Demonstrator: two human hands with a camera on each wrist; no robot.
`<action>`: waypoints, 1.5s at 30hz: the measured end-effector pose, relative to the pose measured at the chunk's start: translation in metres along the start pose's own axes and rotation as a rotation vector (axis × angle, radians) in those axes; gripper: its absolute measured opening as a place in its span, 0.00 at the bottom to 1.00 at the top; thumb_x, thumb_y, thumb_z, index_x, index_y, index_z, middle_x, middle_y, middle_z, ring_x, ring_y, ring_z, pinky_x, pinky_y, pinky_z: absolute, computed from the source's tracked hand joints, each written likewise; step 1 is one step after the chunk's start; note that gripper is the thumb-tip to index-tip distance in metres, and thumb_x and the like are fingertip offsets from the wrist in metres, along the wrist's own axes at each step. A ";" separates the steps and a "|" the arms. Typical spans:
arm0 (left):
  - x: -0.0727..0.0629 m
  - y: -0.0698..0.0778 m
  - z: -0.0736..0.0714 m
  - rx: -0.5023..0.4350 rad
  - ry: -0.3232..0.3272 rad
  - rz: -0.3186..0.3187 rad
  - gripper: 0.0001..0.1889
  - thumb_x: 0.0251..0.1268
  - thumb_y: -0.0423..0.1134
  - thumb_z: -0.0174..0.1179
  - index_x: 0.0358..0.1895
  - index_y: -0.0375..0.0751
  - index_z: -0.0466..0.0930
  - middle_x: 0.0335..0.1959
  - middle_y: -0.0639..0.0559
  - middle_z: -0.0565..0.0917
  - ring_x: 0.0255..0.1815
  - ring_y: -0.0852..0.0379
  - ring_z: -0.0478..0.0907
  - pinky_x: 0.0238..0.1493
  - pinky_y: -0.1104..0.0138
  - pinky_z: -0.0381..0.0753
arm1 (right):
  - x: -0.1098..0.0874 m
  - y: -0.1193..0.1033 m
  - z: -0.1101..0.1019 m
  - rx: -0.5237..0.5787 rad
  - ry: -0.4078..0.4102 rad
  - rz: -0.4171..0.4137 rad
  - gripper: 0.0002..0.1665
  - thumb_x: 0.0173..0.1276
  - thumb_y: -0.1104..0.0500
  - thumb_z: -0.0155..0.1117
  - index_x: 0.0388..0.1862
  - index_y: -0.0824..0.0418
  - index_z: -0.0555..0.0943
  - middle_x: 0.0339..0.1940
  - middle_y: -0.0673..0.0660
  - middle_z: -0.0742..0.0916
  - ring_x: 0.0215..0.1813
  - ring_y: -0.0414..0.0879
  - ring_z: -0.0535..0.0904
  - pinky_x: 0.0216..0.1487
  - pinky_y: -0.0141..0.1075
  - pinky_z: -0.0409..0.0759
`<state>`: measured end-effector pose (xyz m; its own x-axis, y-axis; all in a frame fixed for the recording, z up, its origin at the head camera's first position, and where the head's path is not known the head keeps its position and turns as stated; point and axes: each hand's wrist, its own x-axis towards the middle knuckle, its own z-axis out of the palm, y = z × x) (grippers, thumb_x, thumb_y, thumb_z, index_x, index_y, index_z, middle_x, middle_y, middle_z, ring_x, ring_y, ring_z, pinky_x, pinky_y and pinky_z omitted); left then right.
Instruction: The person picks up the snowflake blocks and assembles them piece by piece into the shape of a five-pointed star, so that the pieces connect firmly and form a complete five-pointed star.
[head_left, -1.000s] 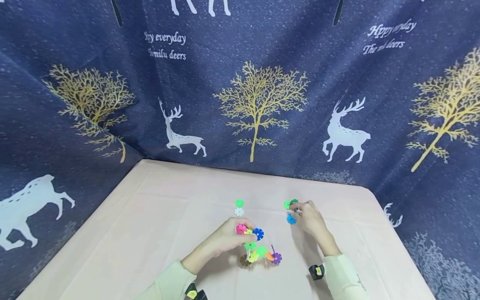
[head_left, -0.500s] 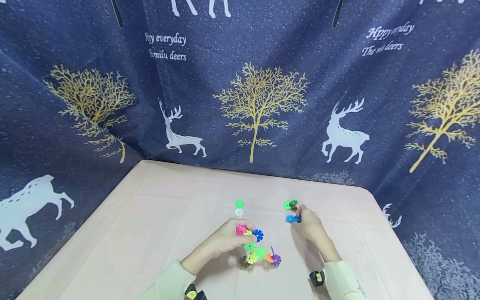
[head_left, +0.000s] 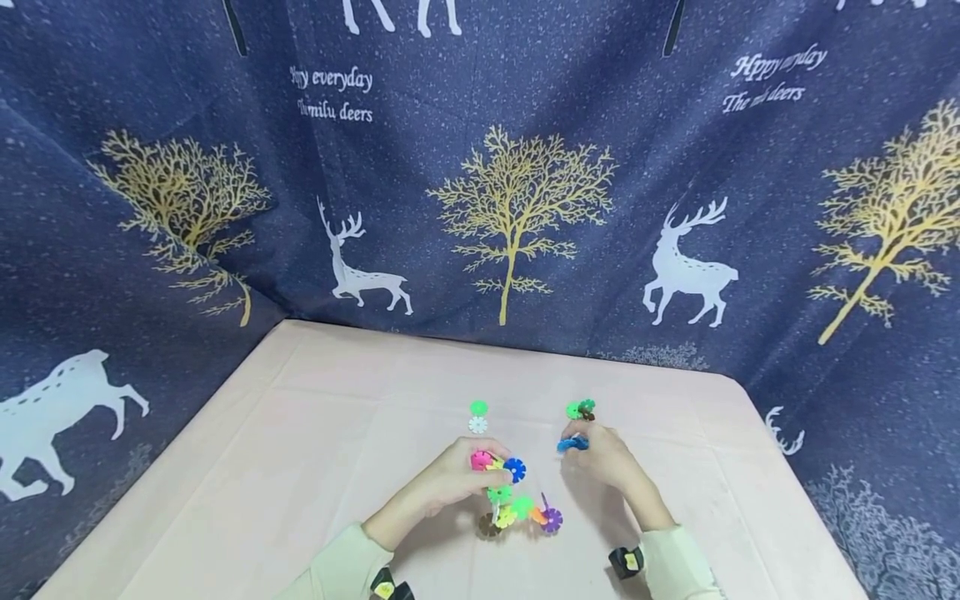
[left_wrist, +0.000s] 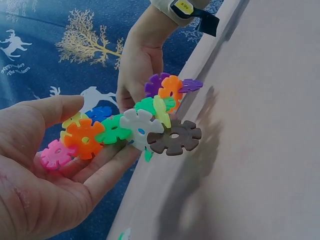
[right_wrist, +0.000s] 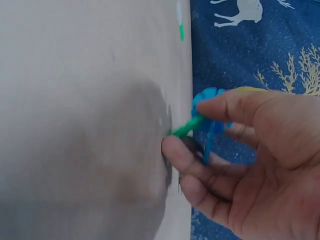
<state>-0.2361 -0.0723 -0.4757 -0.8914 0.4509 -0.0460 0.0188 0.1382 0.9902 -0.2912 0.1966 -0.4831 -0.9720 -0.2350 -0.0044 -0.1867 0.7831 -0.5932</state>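
My left hand (head_left: 453, 473) holds a joined cluster of notched plastic snowflake discs by its upper end. In the left wrist view, a pink disc (left_wrist: 56, 154) and an orange disc (left_wrist: 84, 138) lie against the fingers. Beyond them, the chain runs on through a white disc (left_wrist: 141, 128) to a brown disc (left_wrist: 174, 137), with purple discs (left_wrist: 157, 84) farther off. Between its thumb and fingers, my right hand (head_left: 609, 457) pinches blue snowflake discs (head_left: 573, 444), low over the table to the right of the cluster. Its fingers partly cover them.
Behind the right hand, a small group of green and brown discs (head_left: 581, 409) lies on the pale pink tablecloth (head_left: 360, 400). Farther left are a green disc (head_left: 478, 407) and a white disc (head_left: 477, 425). A dark blue curtain (head_left: 420, 275) stands behind the table.
My right hand has moved from the green and brown group to the blue discs, picked them up and drawn them slightly left and nearer. My left hand stays put with the cluster.
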 end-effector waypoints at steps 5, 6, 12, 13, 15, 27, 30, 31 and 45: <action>0.001 -0.001 -0.001 -0.008 0.007 -0.001 0.14 0.63 0.36 0.68 0.51 0.37 0.83 0.56 0.45 0.79 0.41 0.54 0.81 0.41 0.56 0.85 | 0.000 -0.007 0.002 0.093 -0.056 -0.097 0.07 0.65 0.61 0.69 0.38 0.52 0.79 0.33 0.53 0.86 0.36 0.49 0.81 0.39 0.48 0.79; 0.001 0.000 -0.001 -0.006 0.008 0.001 0.14 0.63 0.36 0.68 0.51 0.37 0.83 0.55 0.45 0.79 0.41 0.55 0.81 0.41 0.56 0.84 | -0.001 -0.009 0.001 0.119 -0.075 -0.116 0.06 0.67 0.61 0.68 0.38 0.53 0.79 0.31 0.53 0.86 0.34 0.48 0.80 0.37 0.45 0.78; 0.002 0.002 -0.001 0.021 0.008 0.006 0.14 0.62 0.37 0.69 0.49 0.39 0.83 0.52 0.47 0.80 0.46 0.54 0.75 0.44 0.58 0.78 | -0.004 -0.021 -0.001 0.293 -0.173 -0.189 0.06 0.74 0.55 0.62 0.41 0.57 0.76 0.35 0.54 0.87 0.40 0.45 0.83 0.40 0.43 0.80; 0.002 0.002 -0.001 0.024 0.007 0.004 0.14 0.61 0.38 0.69 0.49 0.39 0.83 0.52 0.48 0.80 0.46 0.53 0.74 0.43 0.59 0.77 | -0.005 -0.023 -0.001 0.316 -0.179 -0.197 0.07 0.75 0.55 0.61 0.41 0.57 0.76 0.37 0.54 0.87 0.42 0.46 0.84 0.43 0.44 0.81; 0.002 0.002 -0.001 0.027 0.004 0.005 0.14 0.61 0.38 0.70 0.49 0.39 0.83 0.52 0.48 0.79 0.47 0.53 0.72 0.42 0.61 0.75 | -0.008 -0.028 -0.003 0.360 -0.192 -0.217 0.07 0.76 0.55 0.60 0.41 0.58 0.76 0.38 0.55 0.87 0.45 0.48 0.85 0.47 0.48 0.82; 0.003 0.000 -0.002 -0.028 0.000 -0.005 0.14 0.62 0.38 0.69 0.50 0.40 0.84 0.54 0.47 0.79 0.46 0.53 0.78 0.42 0.58 0.82 | -0.026 -0.051 -0.018 0.423 -0.188 -0.248 0.07 0.75 0.56 0.61 0.42 0.60 0.80 0.43 0.55 0.83 0.53 0.50 0.81 0.56 0.45 0.78; 0.003 -0.001 -0.002 -0.035 0.003 -0.012 0.14 0.62 0.38 0.69 0.49 0.39 0.84 0.53 0.47 0.79 0.45 0.52 0.79 0.43 0.59 0.82 | -0.028 -0.052 -0.020 0.422 -0.177 -0.251 0.07 0.75 0.57 0.61 0.42 0.59 0.80 0.42 0.55 0.82 0.51 0.50 0.81 0.54 0.40 0.79; 0.003 -0.001 -0.002 -0.036 0.005 -0.013 0.14 0.62 0.38 0.69 0.49 0.39 0.84 0.53 0.47 0.80 0.45 0.53 0.79 0.43 0.59 0.82 | -0.028 -0.052 -0.020 0.424 -0.178 -0.251 0.07 0.75 0.57 0.61 0.42 0.60 0.80 0.41 0.55 0.82 0.50 0.50 0.81 0.53 0.38 0.79; 0.003 0.001 0.001 0.153 0.107 0.089 0.13 0.56 0.35 0.72 0.44 0.41 0.82 0.43 0.53 0.81 0.49 0.52 0.75 0.53 0.53 0.74 | -0.026 -0.060 -0.010 0.470 -0.116 -0.260 0.07 0.74 0.58 0.62 0.40 0.62 0.81 0.34 0.56 0.83 0.36 0.43 0.81 0.42 0.39 0.81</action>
<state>-0.2382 -0.0705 -0.4753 -0.9261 0.3719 0.0632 0.1610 0.2382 0.9578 -0.2561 0.1618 -0.4391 -0.8754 -0.4690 0.1174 -0.3089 0.3558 -0.8820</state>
